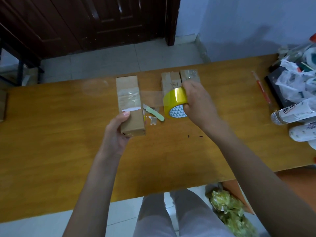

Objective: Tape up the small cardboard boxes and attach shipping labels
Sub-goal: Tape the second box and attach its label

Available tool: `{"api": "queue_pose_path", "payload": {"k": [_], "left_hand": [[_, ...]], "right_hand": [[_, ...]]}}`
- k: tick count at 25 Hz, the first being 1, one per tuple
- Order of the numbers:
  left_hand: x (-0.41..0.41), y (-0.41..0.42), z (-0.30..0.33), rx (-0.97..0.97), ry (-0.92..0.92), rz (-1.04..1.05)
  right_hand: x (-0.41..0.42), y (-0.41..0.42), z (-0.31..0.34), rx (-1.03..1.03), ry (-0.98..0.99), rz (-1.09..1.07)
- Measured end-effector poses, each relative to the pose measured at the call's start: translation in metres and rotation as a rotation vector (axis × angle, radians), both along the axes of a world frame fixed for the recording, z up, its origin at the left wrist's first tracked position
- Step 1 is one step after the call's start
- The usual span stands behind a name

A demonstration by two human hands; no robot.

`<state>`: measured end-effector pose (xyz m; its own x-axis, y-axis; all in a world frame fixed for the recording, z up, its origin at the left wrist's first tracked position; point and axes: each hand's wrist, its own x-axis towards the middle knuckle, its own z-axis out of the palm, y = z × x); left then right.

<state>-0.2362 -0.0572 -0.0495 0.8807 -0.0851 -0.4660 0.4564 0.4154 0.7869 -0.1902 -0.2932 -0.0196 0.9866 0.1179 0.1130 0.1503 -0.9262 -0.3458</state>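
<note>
A long narrow cardboard box is held above the wooden table, its near end gripped by my left hand. Clear tape lies across its middle, and a clear strip stretches from it to the right. That strip runs to a yellow tape roll, which my right hand grips from the right side. Two small taped cardboard boxes stand side by side behind the roll. A pale green utility knife lies on the table between box and roll.
Plastic bags and clutter pile at the table's right end, with plastic bottles lying near them. A red pencil lies to their left. A carton of crumpled green-yellow wrapping sits on the floor under the table's near edge. A dark wooden door stands behind.
</note>
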Motion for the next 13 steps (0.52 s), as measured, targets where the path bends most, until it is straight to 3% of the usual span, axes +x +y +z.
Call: {"api": "queue_pose_path", "payload": {"k": [5, 8, 13], "left_hand": [[-0.004, -0.006, 0.007, -0.268, -0.091, -0.039], [-0.004, -0.003, 0.007, -0.37, -0.122, -0.016], [-0.004, 0.002, 0.018, -0.359, -0.197, -0.06]], "right_hand": [[0.001, 0.01, 0.005, 0.005, -0.026, 0.017], [0.002, 0.016, 0.006, -0.172, -0.079, 0.05], [0.0, 0.021, 0.008, -0.252, -0.092, 0.055]]}}
